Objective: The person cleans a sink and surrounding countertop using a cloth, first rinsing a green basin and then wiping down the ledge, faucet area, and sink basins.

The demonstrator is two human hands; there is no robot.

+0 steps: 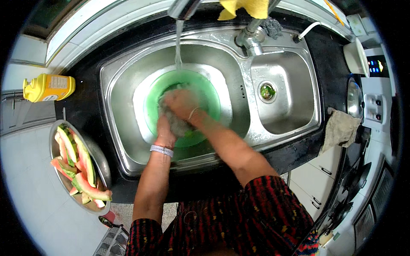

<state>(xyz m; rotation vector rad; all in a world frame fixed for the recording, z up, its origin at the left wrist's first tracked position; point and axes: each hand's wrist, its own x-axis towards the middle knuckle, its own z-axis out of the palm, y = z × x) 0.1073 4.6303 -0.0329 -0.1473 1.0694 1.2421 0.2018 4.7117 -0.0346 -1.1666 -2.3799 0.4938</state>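
A round green plastic basin [214,96] sits in the large bowl of a stainless steel sink [128,73]. Over it, my right hand [181,101] presses into a wet, grey-brown cloth [178,124], blurred by motion. My left hand [166,130] grips the cloth's left side, its fingers mostly hidden by it. Water [178,44] runs from the faucet spout [184,9] into the basin behind my hands. Something small and bright green shows beside the cloth's lower end, too blurred to name.
On the left, a metal bowl [104,156] holds watermelon rinds [85,160], near a yellow jug [53,87]. The smaller sink bowl [285,112] has green scraps in its drain [267,92]. A beige rag [341,129] hangs over the right counter edge; a yellow cloth [248,8] hangs above.
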